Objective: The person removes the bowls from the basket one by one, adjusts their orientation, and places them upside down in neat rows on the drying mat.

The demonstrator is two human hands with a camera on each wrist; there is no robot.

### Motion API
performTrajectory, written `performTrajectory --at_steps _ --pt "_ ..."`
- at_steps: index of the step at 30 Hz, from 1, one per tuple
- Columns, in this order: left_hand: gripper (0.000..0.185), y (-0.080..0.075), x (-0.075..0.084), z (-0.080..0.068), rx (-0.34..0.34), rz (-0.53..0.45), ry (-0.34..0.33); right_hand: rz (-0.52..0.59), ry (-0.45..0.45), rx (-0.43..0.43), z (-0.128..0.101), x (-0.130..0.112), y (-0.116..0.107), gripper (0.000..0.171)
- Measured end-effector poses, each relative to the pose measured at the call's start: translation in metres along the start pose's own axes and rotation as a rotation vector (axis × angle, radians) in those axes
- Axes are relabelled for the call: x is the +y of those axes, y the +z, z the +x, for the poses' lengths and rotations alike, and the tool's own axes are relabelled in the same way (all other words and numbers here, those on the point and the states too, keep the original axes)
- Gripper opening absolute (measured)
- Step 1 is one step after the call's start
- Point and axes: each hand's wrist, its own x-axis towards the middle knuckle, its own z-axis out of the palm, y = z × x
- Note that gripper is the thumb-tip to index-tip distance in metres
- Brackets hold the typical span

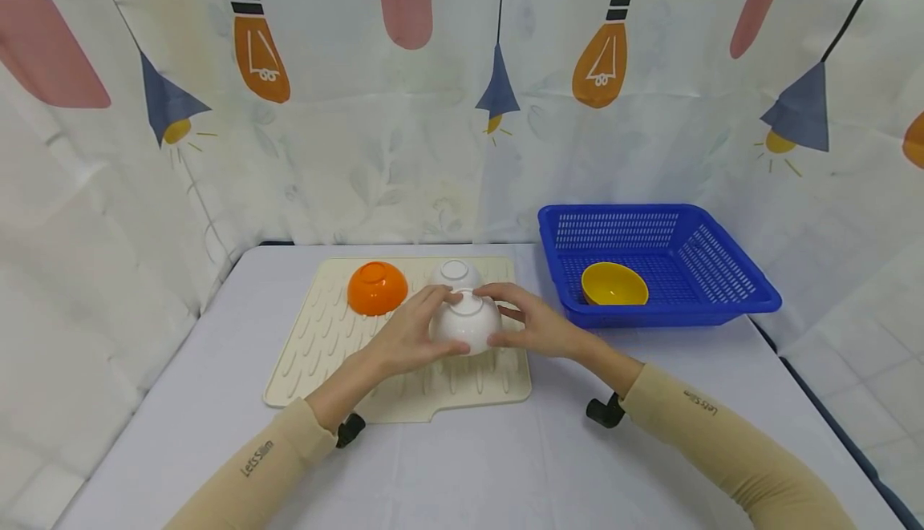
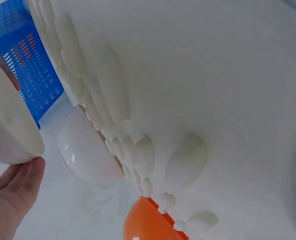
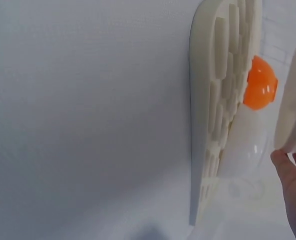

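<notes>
We see both hands, left hand (image 1: 411, 337) and right hand (image 1: 537, 325), cupping an upturned smooth white bowl (image 1: 467, 321) on the ribbed cream mat (image 1: 318, 345); only the head view shows the mesh blue basket (image 1: 722, 273) right of the mat.

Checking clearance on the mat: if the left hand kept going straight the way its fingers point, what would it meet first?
Probably the right hand: the left hand grips the near white bowl, fingers pointing right.

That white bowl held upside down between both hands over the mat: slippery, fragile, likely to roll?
The white bowl looks glossy, so probably slippery; both the left hand and right hand cup it. It seems rigid and light. Set rim-down on the ridged mat it should sit steady.
</notes>
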Motion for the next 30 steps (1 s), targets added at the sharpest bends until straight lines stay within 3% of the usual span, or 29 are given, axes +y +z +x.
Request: performTrajectory --at_steps 9,20,30 --pt "0.068 -0.002 0.0 -0.002 -0.019 -0.009 -0.007 -0.117 -0.017 0.006 0.0 0.007 0.004 0.067" --pt "0.069 -0.012 -0.006 -0.011 -0.029 -0.017 -0.066 -0.261 -0.179 0.033 0.007 0.007 0.017 0.064" --pt "0.068 -0.028 -0.025 -0.023 -0.08 -0.137 -0.153 -0.322 -0.169 0.022 0.025 0.005 0.037 0.062"
